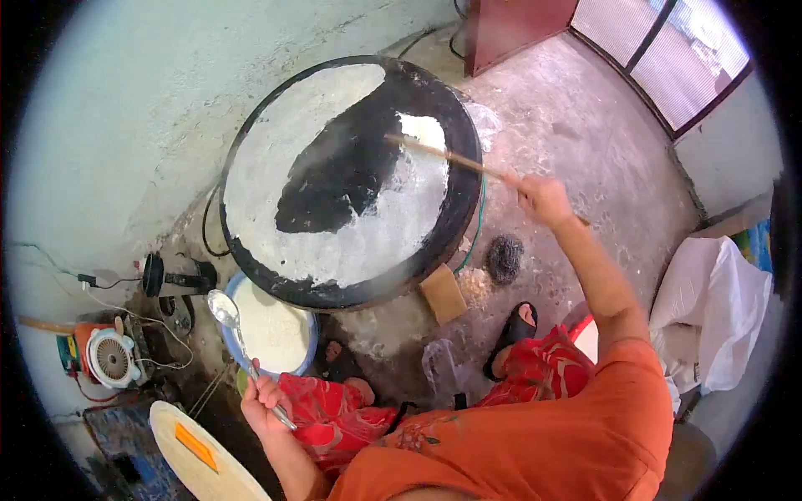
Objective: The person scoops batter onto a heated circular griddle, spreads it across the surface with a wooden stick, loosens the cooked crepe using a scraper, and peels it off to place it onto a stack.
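Note:
A wide round black griddle (338, 179) stands on the floor in front of me. White batter (276, 154) covers much of it in a thin, ragged-edged layer, with a dark bare patch through the middle. My right hand (541, 199) is closed around a thin wooden stick (459, 159), which reaches over the griddle's right side beside a thicker white patch. Low on the left, my left hand (266, 405) grips the handle of a metal ladle (224, 309). The ladle's bowl is above the left rim of a blue tub (313, 342) holding pale batter (267, 330).
A round board (238, 476) with an orange handle and a small blower (110, 357) with cables lie at left. Near the griddle are a brown block (443, 294) and a dark scouring pad (505, 258). White sacks (710, 301) stand at right, and a wall borders the griddle's far-left side.

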{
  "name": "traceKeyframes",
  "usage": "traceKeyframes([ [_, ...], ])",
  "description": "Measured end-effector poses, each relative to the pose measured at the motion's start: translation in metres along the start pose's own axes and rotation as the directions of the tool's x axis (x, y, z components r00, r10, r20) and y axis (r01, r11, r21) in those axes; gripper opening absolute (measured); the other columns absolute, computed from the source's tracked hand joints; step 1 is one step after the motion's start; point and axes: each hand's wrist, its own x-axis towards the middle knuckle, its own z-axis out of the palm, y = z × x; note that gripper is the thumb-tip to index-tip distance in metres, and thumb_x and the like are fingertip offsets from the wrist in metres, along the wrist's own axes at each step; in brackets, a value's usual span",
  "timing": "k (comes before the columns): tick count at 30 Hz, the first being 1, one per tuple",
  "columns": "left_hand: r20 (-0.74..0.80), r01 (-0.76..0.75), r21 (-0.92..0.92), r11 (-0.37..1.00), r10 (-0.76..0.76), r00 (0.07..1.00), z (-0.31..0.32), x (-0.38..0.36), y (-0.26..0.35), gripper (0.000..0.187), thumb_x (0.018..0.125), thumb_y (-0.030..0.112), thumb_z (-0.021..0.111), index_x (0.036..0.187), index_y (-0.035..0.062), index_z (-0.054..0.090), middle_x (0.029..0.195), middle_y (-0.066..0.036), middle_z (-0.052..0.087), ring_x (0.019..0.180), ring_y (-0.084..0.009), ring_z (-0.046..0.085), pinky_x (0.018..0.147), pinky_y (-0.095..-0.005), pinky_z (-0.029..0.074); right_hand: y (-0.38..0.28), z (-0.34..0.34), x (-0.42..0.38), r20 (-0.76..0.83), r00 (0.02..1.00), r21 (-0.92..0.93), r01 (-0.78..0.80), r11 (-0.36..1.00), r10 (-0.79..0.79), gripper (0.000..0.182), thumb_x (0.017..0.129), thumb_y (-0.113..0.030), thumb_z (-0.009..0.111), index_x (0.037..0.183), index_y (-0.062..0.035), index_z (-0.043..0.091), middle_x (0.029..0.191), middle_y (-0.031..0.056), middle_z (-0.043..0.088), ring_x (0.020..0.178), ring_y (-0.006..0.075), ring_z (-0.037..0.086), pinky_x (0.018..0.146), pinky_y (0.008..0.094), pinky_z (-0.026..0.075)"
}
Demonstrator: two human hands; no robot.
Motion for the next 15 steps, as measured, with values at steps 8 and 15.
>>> traceKeyframes([
  [8,-0.042,-0.004,-0.045,0.999,0.002,0.999,0.02,0.006,-0.013,0.033,0.093,0.017,0.035,0.118,-0.0024,0.043,0.069,-0.003,0.04,0.048,-0.0102,0.036,0.041,-0.0227,0.033,-0.024,0.002,0.075,0.199,0.971,0.222,-0.175,0.959,0.131,0.045,0.073,-0.013,0.05,0.113,-0.0332,0.056,0.085,0.0114,0.063,0.075,0.0281,0.06,0.067,0.0391,0.048],
  [15,-0.044,-0.03,0.016,0.999,0.031,0.999,0.023,0.012,-0.018,0.035,0.093,0.016,0.034,0.12,-0.0037,0.042,0.069,-0.004,0.042,0.049,-0.01,0.037,0.041,-0.0226,0.035,0.02,0.018,0.123,0.003,0.991,-0.145,-0.13,0.981,0.132,0.047,0.074,-0.011,0.049,0.114,-0.0342,0.056,0.075,0.0093,0.06,0.069,0.0267,0.059,0.062,0.0379,0.047],
])
